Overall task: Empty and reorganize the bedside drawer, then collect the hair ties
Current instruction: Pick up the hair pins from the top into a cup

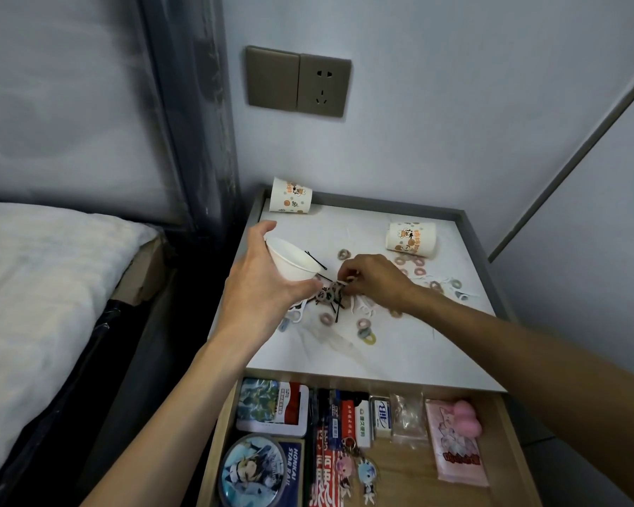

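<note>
White cup (295, 263) gripped in left hand (260, 287), fingers curled round it. Right hand (374, 283) fingertips pinch hair tie (351, 279), just beside cup mouth. Step: collecting ties. Next: drop tie in cup, aim well.

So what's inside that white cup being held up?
Only bare white inner wall shows in the paper cup in the left hand; its bottom is hidden from this angle.

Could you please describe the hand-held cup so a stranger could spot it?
Find the white bedside tabletop under the wall socket. Over its left side, the left hand grips a tilted paper cup showing its white inside. Unlike the two printed paper cups resting farther back, it alone is held.
</note>
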A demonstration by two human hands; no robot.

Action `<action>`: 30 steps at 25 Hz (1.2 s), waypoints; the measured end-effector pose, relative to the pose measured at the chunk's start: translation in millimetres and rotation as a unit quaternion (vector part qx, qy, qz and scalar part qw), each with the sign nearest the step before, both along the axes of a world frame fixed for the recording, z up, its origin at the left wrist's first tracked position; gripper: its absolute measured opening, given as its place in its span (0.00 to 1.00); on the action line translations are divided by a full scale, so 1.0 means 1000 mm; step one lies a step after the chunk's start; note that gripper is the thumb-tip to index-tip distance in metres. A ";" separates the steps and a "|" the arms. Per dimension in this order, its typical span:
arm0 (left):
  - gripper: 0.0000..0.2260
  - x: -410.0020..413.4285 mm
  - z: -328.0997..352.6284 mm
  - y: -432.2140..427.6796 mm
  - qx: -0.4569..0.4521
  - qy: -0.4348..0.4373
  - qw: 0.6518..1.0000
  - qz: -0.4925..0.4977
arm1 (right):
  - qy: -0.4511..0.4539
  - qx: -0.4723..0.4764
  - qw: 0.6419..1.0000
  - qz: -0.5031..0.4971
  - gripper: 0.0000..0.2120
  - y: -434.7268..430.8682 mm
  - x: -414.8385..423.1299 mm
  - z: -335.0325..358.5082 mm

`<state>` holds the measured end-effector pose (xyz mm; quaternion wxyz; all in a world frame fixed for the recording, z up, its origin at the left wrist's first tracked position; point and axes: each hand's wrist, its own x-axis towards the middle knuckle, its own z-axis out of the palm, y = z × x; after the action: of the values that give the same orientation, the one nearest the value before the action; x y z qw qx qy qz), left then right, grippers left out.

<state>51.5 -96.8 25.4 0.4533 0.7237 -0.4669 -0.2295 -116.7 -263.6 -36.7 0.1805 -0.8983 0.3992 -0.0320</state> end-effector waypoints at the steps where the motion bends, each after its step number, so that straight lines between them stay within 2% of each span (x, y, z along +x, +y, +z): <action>1: 0.44 0.000 0.000 0.000 0.001 0.002 1.000 0.000 | -0.013 0.018 1.000 -0.017 0.06 -0.002 0.000 0.002; 3: 0.44 0.000 0.001 -0.002 0.000 0.003 1.000 0.001 | -0.039 0.057 0.996 -0.057 0.02 -0.008 -0.004 0.007; 6: 0.44 -0.001 0.001 -0.003 0.001 -0.002 1.000 0.003 | -0.080 0.099 0.987 -0.102 0.07 -0.018 -0.016 0.015; 9: 0.44 -0.003 0.001 -0.003 0.002 -0.007 1.000 0.002 | -0.155 0.178 0.962 -0.139 0.08 -0.025 -0.028 0.021; 11: 0.43 -0.003 0.000 -0.003 0.004 -0.008 1.000 0.002 | -0.154 0.190 0.958 -0.149 0.08 -0.027 -0.035 0.022; 14: 0.43 -0.004 0.001 -0.003 0.004 -0.009 1.000 0.001 | -0.024 0.095 0.984 -0.146 0.03 -0.033 -0.047 0.019; 15: 0.43 -0.004 0.001 -0.002 0.003 -0.008 1.000 0.000 | 0.017 0.038 0.989 -0.140 0.08 -0.032 -0.049 0.017; 16: 0.43 -0.004 0.001 -0.002 0.002 -0.005 1.000 -0.001 | 0.029 -0.016 0.991 -0.130 0.11 -0.028 -0.048 0.015; 18: 0.42 -0.004 0.001 -0.002 0.000 -0.002 1.000 -0.002 | -0.008 -0.073 0.994 -0.082 0.11 -0.010 -0.037 0.016; 21: 0.43 -0.003 0.001 -0.002 0.001 -0.005 1.000 -0.003 | 0.013 -0.034 0.999 0.013 0.12 0.018 -0.015 0.007; 26: 0.42 -0.004 0.001 -0.001 0.001 -0.008 1.000 -0.004 | -0.002 -0.017 0.999 -0.047 0.06 0.020 0.003 -0.007; 30: 0.42 -0.003 0.002 -0.001 0.004 -0.011 1.000 -0.005 | 0.099 -0.062 0.993 -0.032 0.08 0.014 0.007 -0.004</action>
<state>48.2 -97.9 27.0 0.4440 0.7259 -0.4743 -0.2258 -109.8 -249.7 -40.3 0.0828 -0.8933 0.4410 0.0267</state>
